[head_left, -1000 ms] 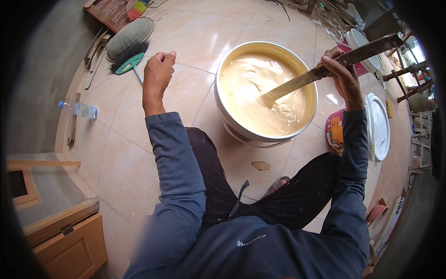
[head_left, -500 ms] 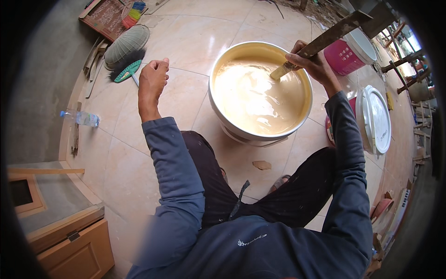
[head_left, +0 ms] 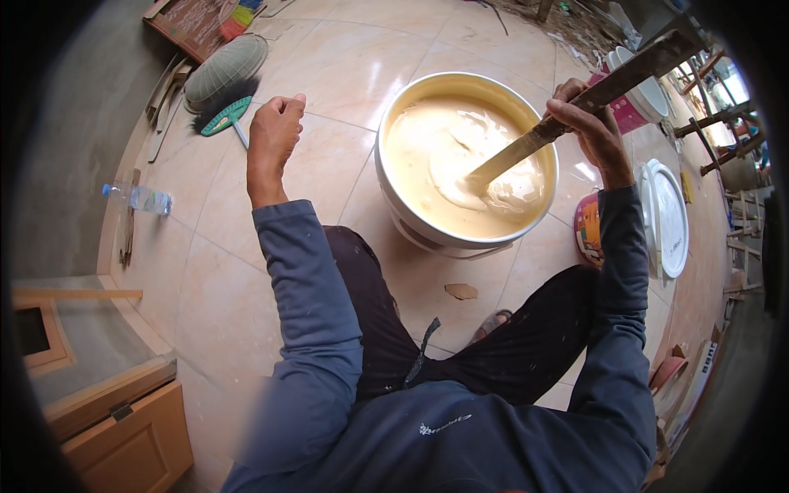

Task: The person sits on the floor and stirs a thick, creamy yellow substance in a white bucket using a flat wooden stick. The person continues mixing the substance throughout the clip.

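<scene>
A white bucket (head_left: 380, 164) full of glossy cream-coloured paint (head_left: 423, 189) stands on the floor in front of me, between my knees. My right hand (head_left: 593, 123), above its right rim, is wrapped round a long flat wooden stick (head_left: 526, 152). The stick slants down to the left and its lower end is sunk in the paint. To the left of the bucket, my left hand (head_left: 276, 130) is raised with its fingers curled in and no object visible in it. A green-headed broom (head_left: 228, 117) lies behind that hand, its handle partly hidden.
A plastic bottle (head_left: 149, 200) lies at the left, above a wooden cabinet door (head_left: 131, 440). A woven hat (head_left: 226, 72) rests at the far left. Pink buckets (head_left: 629, 111) and a white-lidded bucket (head_left: 672, 218) stand on the right. One flat brown fragment (head_left: 461, 292) lies near my feet.
My right hand has moved right, away from the bucket's rim. The stick now leans lower, with its dipped end nearer the paint's middle. My left hand has barely moved.
</scene>
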The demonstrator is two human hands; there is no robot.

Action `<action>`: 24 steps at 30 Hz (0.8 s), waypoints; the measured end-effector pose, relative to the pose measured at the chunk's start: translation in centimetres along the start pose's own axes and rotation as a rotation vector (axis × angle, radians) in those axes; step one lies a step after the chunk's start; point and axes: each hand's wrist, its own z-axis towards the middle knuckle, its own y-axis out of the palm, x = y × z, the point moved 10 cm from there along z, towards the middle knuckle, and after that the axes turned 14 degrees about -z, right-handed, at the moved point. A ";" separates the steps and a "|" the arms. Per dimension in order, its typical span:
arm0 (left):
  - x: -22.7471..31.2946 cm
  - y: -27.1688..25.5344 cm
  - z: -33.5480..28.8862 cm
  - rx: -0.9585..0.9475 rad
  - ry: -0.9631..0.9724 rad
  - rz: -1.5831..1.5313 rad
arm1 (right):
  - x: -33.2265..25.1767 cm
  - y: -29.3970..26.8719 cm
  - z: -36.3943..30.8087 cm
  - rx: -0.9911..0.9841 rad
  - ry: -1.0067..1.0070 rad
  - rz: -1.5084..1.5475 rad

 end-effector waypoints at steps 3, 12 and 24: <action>-0.3 0.2 0.1 -0.007 -0.021 0.011 | -1.4 -2.0 -0.2 0.125 -0.075 0.067; -0.2 0.6 -0.1 -0.018 -0.022 0.031 | -0.7 -1.4 1.9 0.177 -0.146 -0.218; -0.3 0.0 -0.3 -0.025 -0.044 0.005 | 4.0 5.0 0.6 -0.254 0.223 -0.195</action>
